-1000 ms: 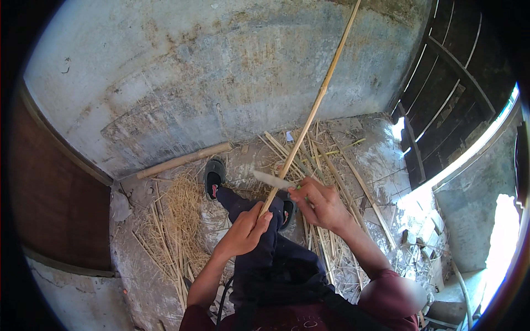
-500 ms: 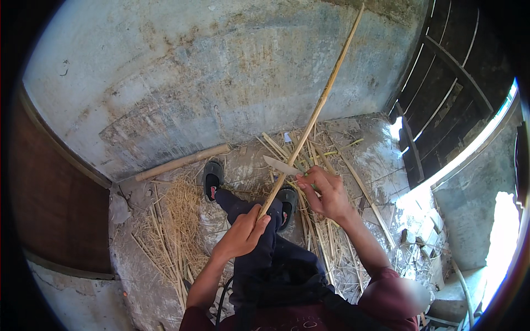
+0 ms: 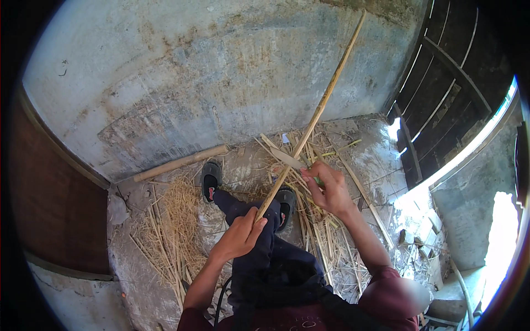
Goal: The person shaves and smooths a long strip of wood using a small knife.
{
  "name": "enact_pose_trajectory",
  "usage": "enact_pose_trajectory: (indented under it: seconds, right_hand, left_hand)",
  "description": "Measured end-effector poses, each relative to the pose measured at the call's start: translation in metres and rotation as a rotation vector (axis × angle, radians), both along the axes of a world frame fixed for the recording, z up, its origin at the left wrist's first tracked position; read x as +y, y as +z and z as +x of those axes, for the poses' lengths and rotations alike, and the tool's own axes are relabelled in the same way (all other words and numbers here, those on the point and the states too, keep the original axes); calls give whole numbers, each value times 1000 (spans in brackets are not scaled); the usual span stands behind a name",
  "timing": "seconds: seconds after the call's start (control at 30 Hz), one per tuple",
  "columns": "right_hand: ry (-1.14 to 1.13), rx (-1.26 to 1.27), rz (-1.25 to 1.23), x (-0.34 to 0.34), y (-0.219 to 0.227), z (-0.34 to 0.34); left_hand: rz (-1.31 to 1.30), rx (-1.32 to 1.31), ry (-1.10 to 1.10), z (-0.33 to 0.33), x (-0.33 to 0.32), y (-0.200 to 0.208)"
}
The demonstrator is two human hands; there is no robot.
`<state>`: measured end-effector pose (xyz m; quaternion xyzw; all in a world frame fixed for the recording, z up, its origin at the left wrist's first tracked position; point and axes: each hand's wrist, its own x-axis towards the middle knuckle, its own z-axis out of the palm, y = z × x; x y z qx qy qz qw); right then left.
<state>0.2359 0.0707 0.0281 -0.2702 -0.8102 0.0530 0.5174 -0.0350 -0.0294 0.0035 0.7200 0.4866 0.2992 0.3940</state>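
Observation:
A long, pale bamboo strip (image 3: 322,107) slants up and to the right from my lap. Its near end is gripped in my left hand (image 3: 240,235), beside my knee. My right hand (image 3: 327,189) is closed round the green handle of a knife (image 3: 287,159), most of the handle hidden by the fingers. The knife's blade points left and lies across the strip, a short way beyond my left hand. The strip's far end stands in front of the stained wall.
Thin shavings (image 3: 185,215) lie heaped left of my feet, with several split strips (image 3: 323,237) on the right. A thick bamboo pole (image 3: 181,163) rests along the wall (image 3: 221,77). Rubble (image 3: 422,237) sits at the right, below a dark slatted door (image 3: 441,94).
The knife and my right hand have shifted slightly up the strip, away from my left hand. The strip's far end has dipped a little. My left hand keeps its grip.

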Motion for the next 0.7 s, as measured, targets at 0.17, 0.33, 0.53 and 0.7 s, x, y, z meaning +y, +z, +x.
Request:
enact_pose_trajectory:
  seconds: [0.17, 0.33, 0.53, 0.7]
  right_hand:
    - [77, -210, -200, -32, -4, -4]
    - [-2, -120, -64, -11, 4, 3]
    - [39, -128, -59, -22, 5, -1]
    - [-24, -232, -35, -7, 17, 11]
  left_hand:
    - [1, 5, -20, 0, -2, -3]
    - [24, 66, -7, -5, -4, 0]
    - [25, 73, 28, -1, -7, 0]
    - [34, 105, 46, -6, -10, -3]
